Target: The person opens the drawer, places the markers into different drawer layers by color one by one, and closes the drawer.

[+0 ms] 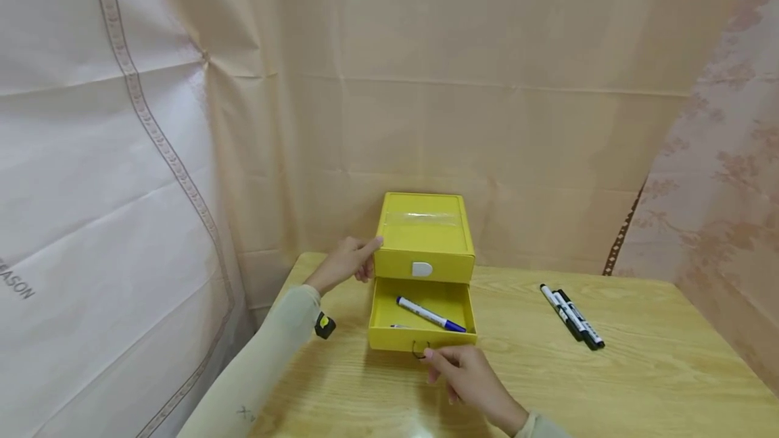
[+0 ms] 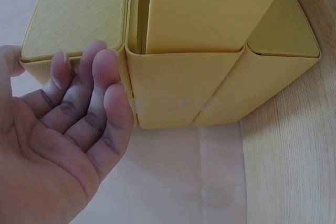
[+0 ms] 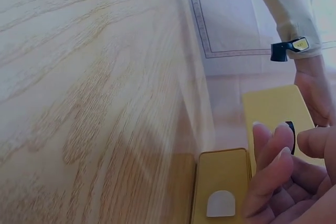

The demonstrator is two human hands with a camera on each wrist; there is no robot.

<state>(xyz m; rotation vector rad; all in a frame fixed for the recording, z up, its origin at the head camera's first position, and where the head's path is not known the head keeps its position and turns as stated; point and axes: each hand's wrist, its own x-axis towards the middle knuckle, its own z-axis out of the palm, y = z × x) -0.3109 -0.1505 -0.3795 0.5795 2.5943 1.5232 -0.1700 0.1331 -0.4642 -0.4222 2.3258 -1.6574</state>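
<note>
While the left hand touched the yellow box on the table, fingers loosely bent, the right hand lightly pinched the cord loop of its pulled-out lower drawer, seemingly light, stiff, best drawn there.

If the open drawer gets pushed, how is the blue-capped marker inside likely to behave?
The blue-capped marker would probably roll or slide, since its barrel looks round and nothing visible pins it down. Its slim build suggests it is light. The open drawer's raised walls would likely keep it from escaping.
</note>
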